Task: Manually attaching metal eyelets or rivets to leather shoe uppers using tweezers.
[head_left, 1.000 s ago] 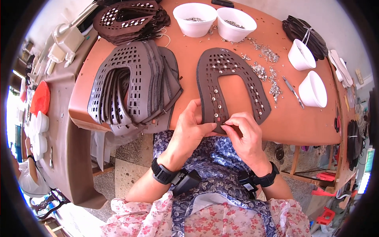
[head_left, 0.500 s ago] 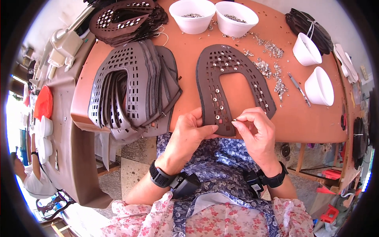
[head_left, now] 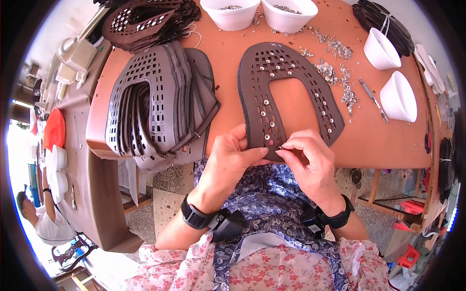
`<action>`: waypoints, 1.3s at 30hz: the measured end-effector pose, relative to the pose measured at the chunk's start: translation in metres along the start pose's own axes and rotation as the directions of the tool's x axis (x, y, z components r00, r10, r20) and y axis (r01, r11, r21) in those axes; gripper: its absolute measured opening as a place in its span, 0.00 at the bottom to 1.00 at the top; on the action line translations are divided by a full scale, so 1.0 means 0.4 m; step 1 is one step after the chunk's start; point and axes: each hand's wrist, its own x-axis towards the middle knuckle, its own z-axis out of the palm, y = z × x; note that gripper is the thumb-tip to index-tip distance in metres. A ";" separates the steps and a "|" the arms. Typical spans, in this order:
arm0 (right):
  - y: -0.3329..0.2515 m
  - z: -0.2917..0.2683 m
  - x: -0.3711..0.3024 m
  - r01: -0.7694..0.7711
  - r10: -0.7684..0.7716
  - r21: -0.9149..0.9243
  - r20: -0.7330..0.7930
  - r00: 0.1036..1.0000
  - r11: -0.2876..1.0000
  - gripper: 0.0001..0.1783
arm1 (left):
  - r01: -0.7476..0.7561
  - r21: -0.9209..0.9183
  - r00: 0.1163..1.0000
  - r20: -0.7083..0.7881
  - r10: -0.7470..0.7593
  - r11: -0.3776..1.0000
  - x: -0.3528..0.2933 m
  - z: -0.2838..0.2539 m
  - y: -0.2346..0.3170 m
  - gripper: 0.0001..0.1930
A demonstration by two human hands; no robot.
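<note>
I see the brown perforated piece (head_left: 272, 92) at frame centre, its near end pinched by my left hand (head_left: 230, 162) while my right hand (head_left: 310, 162) grips a small stud (head_left: 281, 148) there. Two white bowls (head_left: 230, 12) at top centre hold small metal studs.

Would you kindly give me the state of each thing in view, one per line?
Brown perforated piece: flat on the table, partly studded, near end pinched.
Left hand: gripping the piece's near end.
Right hand: fingertips pinched at the piece's edge.
Grey perforated pieces: stacked, overhanging the table edge.
Two far bowls: upright, holding small metal bits.
Loose studs: scattered.
</note>
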 end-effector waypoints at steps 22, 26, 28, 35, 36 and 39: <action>-0.024 0.027 0.015 0.028 -0.025 -0.056 0.042 0.999 0.998 0.12 | -0.078 -0.091 0.991 0.102 0.087 0.993 -0.001 -0.016 -0.019 0.21; -0.026 0.022 0.018 -0.036 0.038 -0.037 0.070 0.997 0.999 0.13 | -0.079 -0.108 0.989 0.119 0.092 0.991 -0.001 -0.014 -0.016 0.20; -0.027 0.020 0.018 -0.049 0.052 -0.032 0.077 0.996 0.998 0.13 | -0.071 -0.095 0.990 0.113 0.081 0.993 -0.002 -0.015 -0.014 0.20; -0.026 0.015 0.019 -0.093 0.095 -0.025 0.101 0.990 0.995 0.12 | -0.080 -0.069 0.989 0.122 0.088 0.994 0.002 -0.016 -0.013 0.20; -0.025 0.014 0.020 -0.093 0.095 -0.024 0.103 0.990 0.995 0.12 | -0.081 -0.069 0.989 0.120 0.089 0.994 0.001 -0.016 -0.013 0.20; -0.024 0.014 0.018 -0.070 0.072 -0.030 0.111 0.991 0.997 0.12 | -0.087 -0.093 0.987 0.127 0.099 0.992 0.000 -0.017 -0.016 0.20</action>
